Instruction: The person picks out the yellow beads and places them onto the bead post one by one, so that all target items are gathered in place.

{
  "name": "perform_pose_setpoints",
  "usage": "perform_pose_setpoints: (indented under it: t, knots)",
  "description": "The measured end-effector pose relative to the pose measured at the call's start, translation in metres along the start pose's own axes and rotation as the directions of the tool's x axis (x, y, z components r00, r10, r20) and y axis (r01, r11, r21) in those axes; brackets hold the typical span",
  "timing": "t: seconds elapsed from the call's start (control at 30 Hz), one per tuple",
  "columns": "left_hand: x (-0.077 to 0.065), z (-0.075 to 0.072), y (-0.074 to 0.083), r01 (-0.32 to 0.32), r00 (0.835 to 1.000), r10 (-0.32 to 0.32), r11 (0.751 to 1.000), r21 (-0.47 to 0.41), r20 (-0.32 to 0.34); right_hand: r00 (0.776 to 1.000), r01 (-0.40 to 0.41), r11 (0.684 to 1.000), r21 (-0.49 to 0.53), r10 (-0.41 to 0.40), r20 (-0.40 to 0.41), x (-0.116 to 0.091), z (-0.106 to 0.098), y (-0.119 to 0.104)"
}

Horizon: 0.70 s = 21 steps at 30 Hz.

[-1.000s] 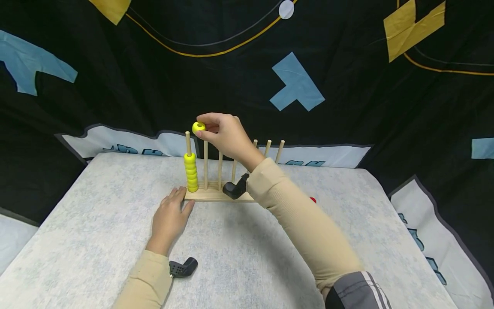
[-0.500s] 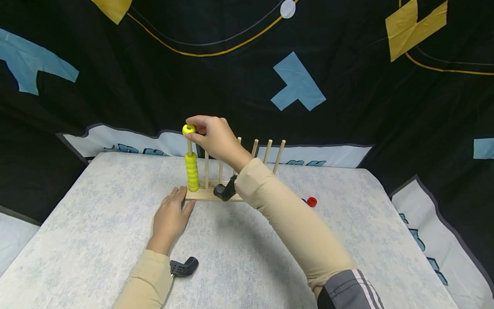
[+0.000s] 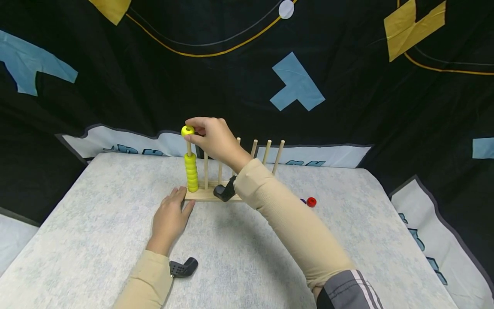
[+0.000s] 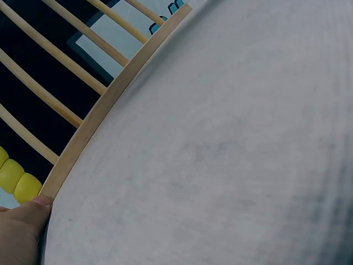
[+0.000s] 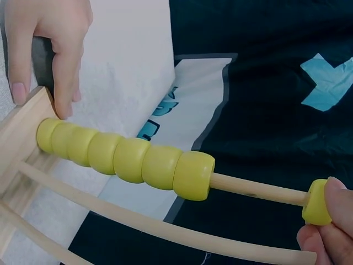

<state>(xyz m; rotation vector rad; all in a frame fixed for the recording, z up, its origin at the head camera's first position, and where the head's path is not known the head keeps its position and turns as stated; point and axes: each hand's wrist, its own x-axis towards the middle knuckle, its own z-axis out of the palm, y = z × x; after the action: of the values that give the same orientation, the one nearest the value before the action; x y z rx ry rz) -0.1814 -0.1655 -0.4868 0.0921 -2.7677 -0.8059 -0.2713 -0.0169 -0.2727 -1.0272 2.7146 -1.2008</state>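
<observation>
A wooden peg stand (image 3: 208, 195) has a row of upright pegs on a flat base. On its leftmost peg sit several stacked yellow beads (image 5: 129, 160), with bare wood above them. My right hand (image 3: 218, 137) pinches one more yellow bead (image 5: 317, 203) between thumb and fingers, right at that peg's top end; the peg's tip is hidden by the bead. My left hand (image 3: 170, 219) holds the left end of the base, thumb along the front edge and fingers at the far side. Its thumb (image 4: 39, 201) shows on the base in the left wrist view.
A red bead (image 3: 311, 201) lies on the table (image 3: 239, 257) right of the stand, a dark blue one beside it partly behind the right sleeve (image 3: 285, 214). Bare pegs (image 3: 279, 156) rise to the right. A black curtain (image 3: 193, 86) hangs behind the table.
My right hand has moved left and slightly down, bringing the pinched yellow bead from beside the leftmost peg onto its top. The left hand has stayed in place. The red bead has come into fuller view.
</observation>
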Motion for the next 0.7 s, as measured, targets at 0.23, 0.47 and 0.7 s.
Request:
perform_pose_setpoints:
  t: [0.23,0.47,0.7]
  knots:
    - [0.000,0.001,-0.001,-0.002,1.000,0.002,1.000,0.001,-0.007,1.000,-0.003,1.000,-0.029,0.003,-0.002,-0.002,0.001,0.001]
    - [0.000,0.001,0.000,-0.002,1.000,0.002,1.000,-0.003,-0.001,0.999,0.009,1.000,-0.014,-0.010,-0.044,-0.007,-0.001,0.003]
    - [0.000,0.000,0.000,0.006,1.000,-0.006,1.000,0.002,0.004,0.991,0.062,0.998,-0.018,-0.064,-0.117,-0.018,-0.003,0.006]
